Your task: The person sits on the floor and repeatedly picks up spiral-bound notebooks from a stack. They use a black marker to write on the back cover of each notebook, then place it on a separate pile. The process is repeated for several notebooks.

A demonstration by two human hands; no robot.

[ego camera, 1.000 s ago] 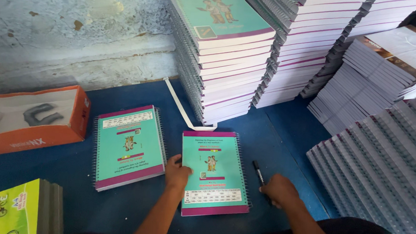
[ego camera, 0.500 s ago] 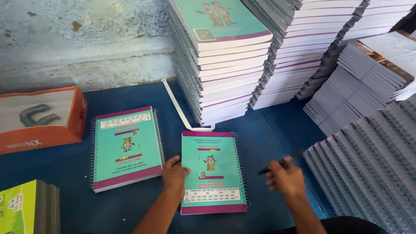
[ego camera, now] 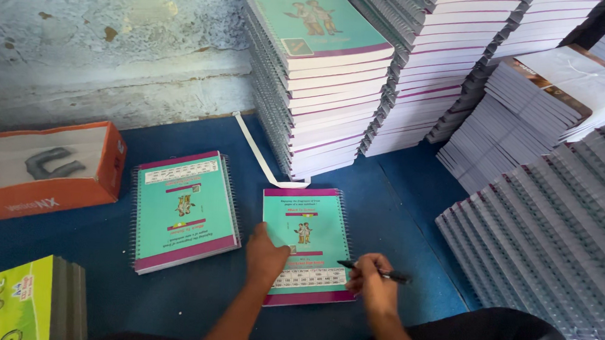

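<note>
A thin teal notebook with a purple edge and wire rings down its right side (ego camera: pixel 305 242) lies flat on the blue floor mat (ego camera: pixel 403 217), right under the person's fingers. The left hand (ego camera: pixel 265 258) rests on the notebook's left edge with its fingers spread flat, pressing down and gripping nothing. The right hand (ego camera: pixel 371 285) sits at the notebook's lower right corner, with its fingers curled tight around a thin black pen (ego camera: pixel 374 270). The pen lies nearly level, and its tip points left over the white table printed near the bottom of the cover. Just left of the left fingers lies a second teal notebook with wire rings on both sides (ego camera: pixel 184 211), apart from the first one. A white paper strip (ego camera: pixel 262 154) runs up from the first notebook's top edge. Past the fingertips stand tall stacks of the same kind of notebooks (ego camera: pixel 321 74). To the right of the right fingers lean rows of grey wire-bound books (ego camera: pixel 554 231). Far to the left is an open orange cardboard box (ego camera: pixel 47 170), and a green and yellow pack (ego camera: pixel 13 300) sits in the near left corner.
</note>
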